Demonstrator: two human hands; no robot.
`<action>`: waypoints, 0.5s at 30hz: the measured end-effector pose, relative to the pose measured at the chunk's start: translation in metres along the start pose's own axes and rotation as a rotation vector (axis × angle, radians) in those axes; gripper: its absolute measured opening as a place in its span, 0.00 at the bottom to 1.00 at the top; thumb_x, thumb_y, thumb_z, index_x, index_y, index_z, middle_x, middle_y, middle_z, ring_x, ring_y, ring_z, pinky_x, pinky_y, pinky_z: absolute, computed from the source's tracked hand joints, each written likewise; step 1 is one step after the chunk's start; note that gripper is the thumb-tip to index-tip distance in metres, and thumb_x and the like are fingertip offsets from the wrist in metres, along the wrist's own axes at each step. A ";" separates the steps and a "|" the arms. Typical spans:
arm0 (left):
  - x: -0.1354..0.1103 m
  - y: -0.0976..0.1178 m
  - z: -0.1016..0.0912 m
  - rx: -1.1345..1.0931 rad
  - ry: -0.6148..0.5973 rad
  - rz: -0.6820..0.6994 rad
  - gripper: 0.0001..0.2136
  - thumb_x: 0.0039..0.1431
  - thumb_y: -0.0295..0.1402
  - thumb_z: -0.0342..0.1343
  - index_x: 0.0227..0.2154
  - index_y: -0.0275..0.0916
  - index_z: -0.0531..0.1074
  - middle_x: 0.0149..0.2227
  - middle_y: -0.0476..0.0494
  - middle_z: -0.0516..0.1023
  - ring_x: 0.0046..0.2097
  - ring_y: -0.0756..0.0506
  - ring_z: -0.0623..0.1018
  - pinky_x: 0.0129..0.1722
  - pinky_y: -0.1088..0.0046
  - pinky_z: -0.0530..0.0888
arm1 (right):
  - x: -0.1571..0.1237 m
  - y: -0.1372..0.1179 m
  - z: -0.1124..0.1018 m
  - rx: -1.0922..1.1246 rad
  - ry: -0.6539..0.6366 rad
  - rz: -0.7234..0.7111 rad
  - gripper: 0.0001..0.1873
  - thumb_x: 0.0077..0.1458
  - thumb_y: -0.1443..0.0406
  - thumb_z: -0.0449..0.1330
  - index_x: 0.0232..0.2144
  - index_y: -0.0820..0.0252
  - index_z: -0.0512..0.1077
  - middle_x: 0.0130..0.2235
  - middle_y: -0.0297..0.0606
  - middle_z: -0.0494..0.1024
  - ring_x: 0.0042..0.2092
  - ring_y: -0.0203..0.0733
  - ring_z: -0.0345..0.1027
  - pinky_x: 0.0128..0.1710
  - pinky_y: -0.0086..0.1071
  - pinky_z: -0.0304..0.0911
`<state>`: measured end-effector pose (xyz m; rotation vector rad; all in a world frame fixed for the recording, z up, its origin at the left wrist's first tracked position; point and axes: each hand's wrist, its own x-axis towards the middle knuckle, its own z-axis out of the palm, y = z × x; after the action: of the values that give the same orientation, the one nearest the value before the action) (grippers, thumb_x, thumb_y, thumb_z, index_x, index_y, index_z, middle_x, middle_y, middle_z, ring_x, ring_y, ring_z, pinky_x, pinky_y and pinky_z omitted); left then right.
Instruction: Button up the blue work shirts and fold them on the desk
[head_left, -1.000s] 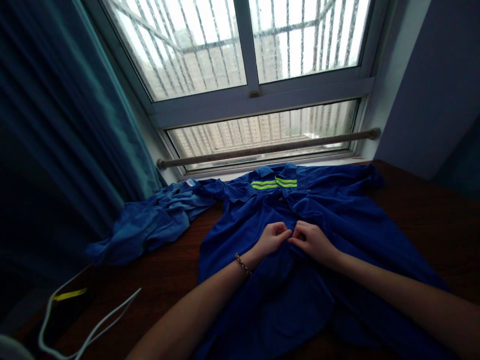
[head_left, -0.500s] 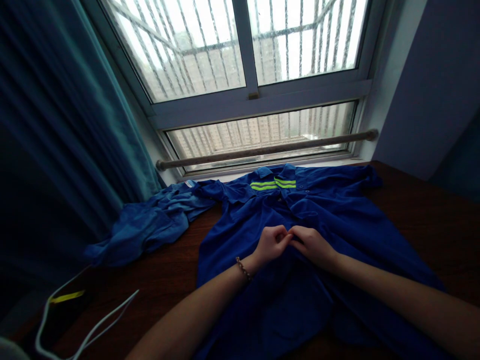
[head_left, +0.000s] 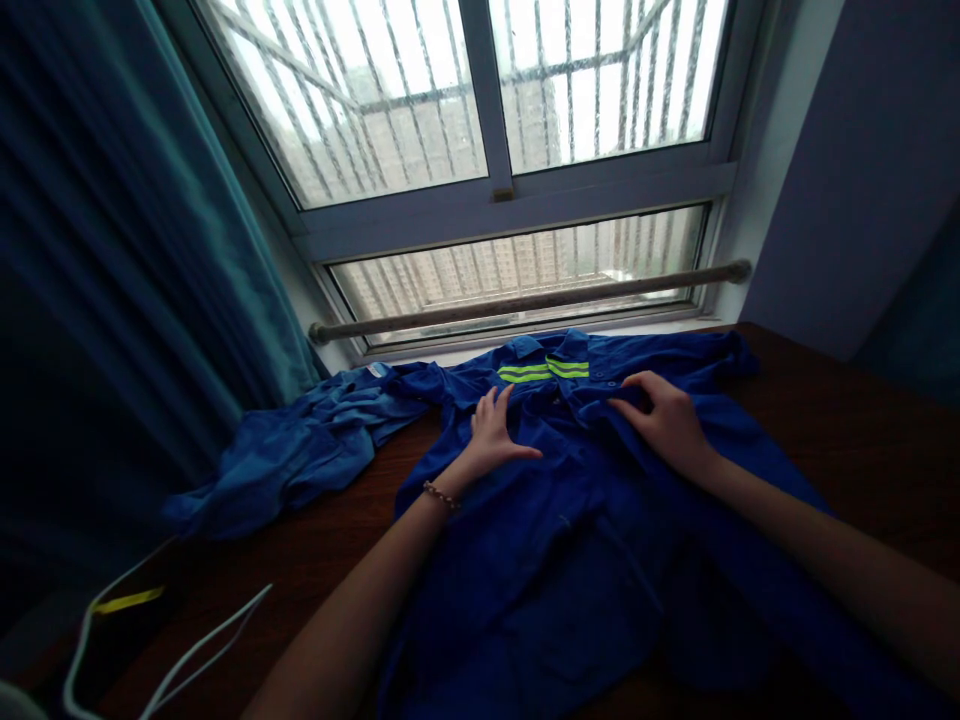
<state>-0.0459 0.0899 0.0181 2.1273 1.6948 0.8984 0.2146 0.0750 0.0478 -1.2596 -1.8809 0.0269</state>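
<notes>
Over the blue shirt (head_left: 517, 580), the left hand (head_left: 491, 440) is spread, holding nothing; the right hand (head_left: 671, 425) half-curls (whether gripping cloth, I cannot tell).

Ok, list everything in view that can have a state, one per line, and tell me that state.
Blue shirt with yellow-green strips: spread out, creased
Second blue garment: crumpled
Left hand: open over the shirt, thumb spread
Right hand: fingers bent at the shirt's front; grip unclear
Bracelet: worn on the left wrist
White cord: loosely curved
Curtain: hanging in folds
Window: looks shut
</notes>
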 end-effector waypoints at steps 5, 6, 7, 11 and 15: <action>0.003 -0.032 -0.002 0.283 -0.079 -0.349 0.46 0.28 0.50 0.62 0.52 0.28 0.55 0.50 0.23 0.62 0.51 0.30 0.64 0.45 0.61 0.63 | 0.007 0.052 -0.001 -0.362 -0.413 0.203 0.40 0.37 0.51 0.63 0.49 0.67 0.58 0.47 0.56 0.60 0.45 0.57 0.62 0.41 0.42 0.59; 0.003 -0.033 -0.002 0.255 -0.096 -0.356 0.39 0.32 0.48 0.61 0.47 0.28 0.61 0.45 0.26 0.67 0.48 0.33 0.68 0.42 0.64 0.65 | 0.004 0.058 0.003 -0.408 -0.517 0.253 0.42 0.37 0.50 0.62 0.50 0.69 0.57 0.47 0.59 0.60 0.44 0.60 0.63 0.40 0.44 0.59; 0.002 -0.031 0.000 0.216 -0.103 -0.347 0.31 0.36 0.46 0.60 0.42 0.30 0.65 0.41 0.31 0.71 0.45 0.36 0.70 0.40 0.67 0.66 | 0.000 0.061 0.007 -0.430 -0.598 0.285 0.41 0.38 0.50 0.61 0.49 0.71 0.58 0.46 0.61 0.61 0.43 0.61 0.64 0.38 0.44 0.60; -0.005 -0.005 0.013 -0.028 -0.125 -0.214 0.11 0.47 0.37 0.54 0.27 0.33 0.71 0.30 0.41 0.74 0.36 0.42 0.73 0.36 0.71 0.67 | -0.013 0.051 0.026 -0.259 -0.692 0.216 0.31 0.44 0.55 0.59 0.45 0.73 0.62 0.42 0.59 0.67 0.43 0.57 0.65 0.40 0.41 0.60; -0.030 0.047 0.023 -0.362 -0.209 0.106 0.14 0.55 0.38 0.46 0.31 0.33 0.72 0.33 0.43 0.72 0.37 0.45 0.71 0.38 0.71 0.68 | -0.024 0.031 0.043 0.191 -0.641 0.125 0.22 0.42 0.58 0.60 0.39 0.67 0.68 0.38 0.48 0.73 0.40 0.50 0.67 0.40 0.40 0.62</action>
<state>0.0009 0.0523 0.0180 1.9974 1.2231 0.8967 0.2134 0.0900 -0.0081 -1.3283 -2.2534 0.7362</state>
